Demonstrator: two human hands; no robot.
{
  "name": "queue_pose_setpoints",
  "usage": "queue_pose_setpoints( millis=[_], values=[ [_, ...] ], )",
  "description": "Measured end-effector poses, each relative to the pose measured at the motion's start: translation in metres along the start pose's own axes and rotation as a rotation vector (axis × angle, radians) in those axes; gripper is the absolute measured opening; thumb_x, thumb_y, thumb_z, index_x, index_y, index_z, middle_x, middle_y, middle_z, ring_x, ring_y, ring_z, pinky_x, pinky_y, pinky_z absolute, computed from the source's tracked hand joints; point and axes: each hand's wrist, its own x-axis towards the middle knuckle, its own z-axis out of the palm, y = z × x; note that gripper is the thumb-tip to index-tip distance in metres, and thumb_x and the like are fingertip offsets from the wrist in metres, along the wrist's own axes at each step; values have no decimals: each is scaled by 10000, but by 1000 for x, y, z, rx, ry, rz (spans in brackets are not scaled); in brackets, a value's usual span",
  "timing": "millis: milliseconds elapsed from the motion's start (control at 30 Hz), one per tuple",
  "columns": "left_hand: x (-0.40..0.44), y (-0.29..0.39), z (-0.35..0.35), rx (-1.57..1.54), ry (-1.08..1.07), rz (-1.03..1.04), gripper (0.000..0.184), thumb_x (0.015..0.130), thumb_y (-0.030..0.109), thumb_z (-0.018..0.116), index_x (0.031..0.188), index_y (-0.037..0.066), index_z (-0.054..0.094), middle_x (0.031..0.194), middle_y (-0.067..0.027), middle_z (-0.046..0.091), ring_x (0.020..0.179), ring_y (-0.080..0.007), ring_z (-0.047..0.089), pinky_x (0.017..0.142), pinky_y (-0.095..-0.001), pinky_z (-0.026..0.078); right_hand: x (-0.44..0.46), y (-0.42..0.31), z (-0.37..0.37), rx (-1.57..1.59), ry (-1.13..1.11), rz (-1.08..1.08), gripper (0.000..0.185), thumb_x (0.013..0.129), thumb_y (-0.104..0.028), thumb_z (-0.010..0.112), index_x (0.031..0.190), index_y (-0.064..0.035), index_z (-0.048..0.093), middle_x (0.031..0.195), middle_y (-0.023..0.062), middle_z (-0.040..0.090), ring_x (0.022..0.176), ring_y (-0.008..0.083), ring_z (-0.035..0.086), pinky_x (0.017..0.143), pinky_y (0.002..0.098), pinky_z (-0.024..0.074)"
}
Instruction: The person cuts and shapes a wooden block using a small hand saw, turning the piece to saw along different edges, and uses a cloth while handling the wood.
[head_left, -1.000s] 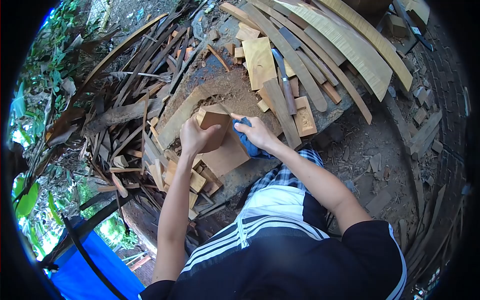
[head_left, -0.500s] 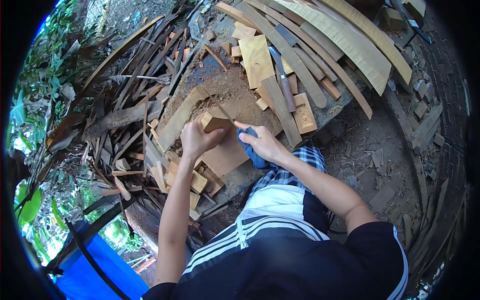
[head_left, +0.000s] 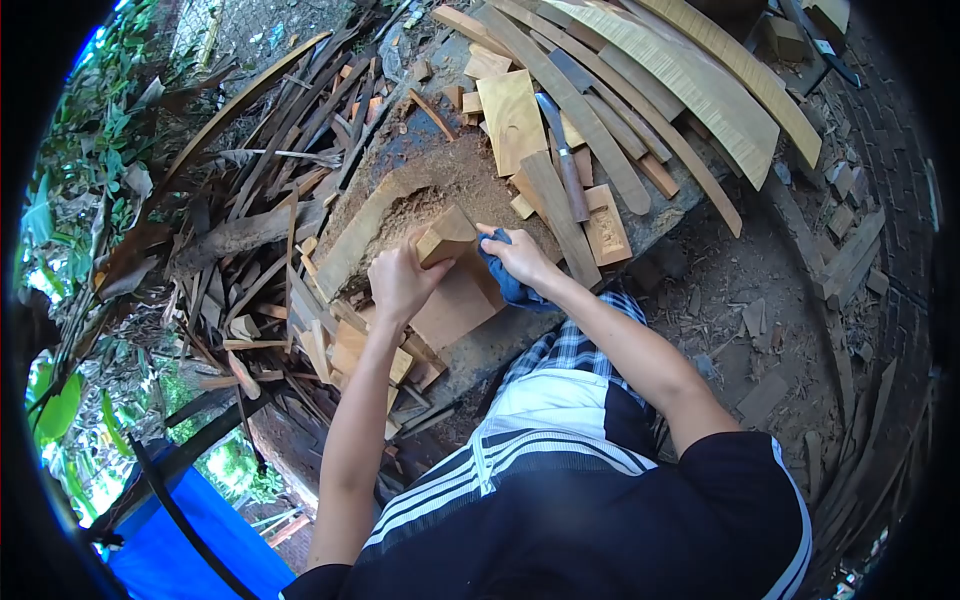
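Note:
My left hand [head_left: 398,285] is closed on a small wooden block [head_left: 447,236], with the thumb along its near side. The block is tilted above a larger flat board [head_left: 455,305]. Just right of the block, my right hand [head_left: 520,258] is wrapped round a blue cloth [head_left: 512,287] and the grip end of a thin blade. Most of the blade is hard to see now, lying close to the block's right edge. Sawdust [head_left: 460,180] covers the work surface beyond both hands.
A knife with a wooden handle [head_left: 573,185] lies among boards to the right. Long curved planks [head_left: 690,90] fill the far right. Scrap strips [head_left: 290,180] pile up on the left, and offcuts [head_left: 425,360] lie near the front edge.
My right hand has moved slightly up, and the blade that stretched across the block is now mostly out of sight. My left hand and the block have shifted slightly right, showing more of the block's face.

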Motion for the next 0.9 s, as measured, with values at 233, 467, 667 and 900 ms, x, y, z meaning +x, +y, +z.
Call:
queue_pose_setpoints(
  millis=[233, 467, 667, 900],
  values=[
    [-11, 18, -3, 45, -1, -92, 576, 696, 326, 847, 1194, 98, 668, 759, -165, 702, 706, -312, 711, 654, -381, 553, -43, -6, 1, 52, -24, -155, 514, 918, -243, 561, 1376, -12, 537, 956, 144, 712, 880, 172, 642, 848, 309, 475],
    [-11, 12, 3, 95, 82, 5, 569, 700, 364, 824, 1216, 187, 661, 663, -150, 664, 641, -326, 683, 598, -420, 540, -30, -7, 3, -3, -3, -129, 522, 912, -250, 560, 1370, -1, 540, 729, 46, 606, 629, 116, 522, 639, 296, 455],
    [-11, 15, 7, 115, 99, -29, 574, 703, 377, 823, 1220, 189, 660, 720, -167, 686, 666, -334, 690, 608, -421, 547, -18, -4, 4, 220, -23, -70, 501, 920, -196, 588, 1384, -14, 536, 710, -36, 561, 635, 66, 485, 611, 256, 429],
    [-16, 15, 7, 118, 131, 33, 577, 696, 377, 825, 1219, 194, 662, 707, -167, 682, 667, -325, 694, 617, -417, 549, -40, -8, 8, 31, -22, -155, 510, 916, -247, 568, 1381, -39, 545, 767, 91, 634, 716, 103, 551, 724, 284, 471]
  ],
)
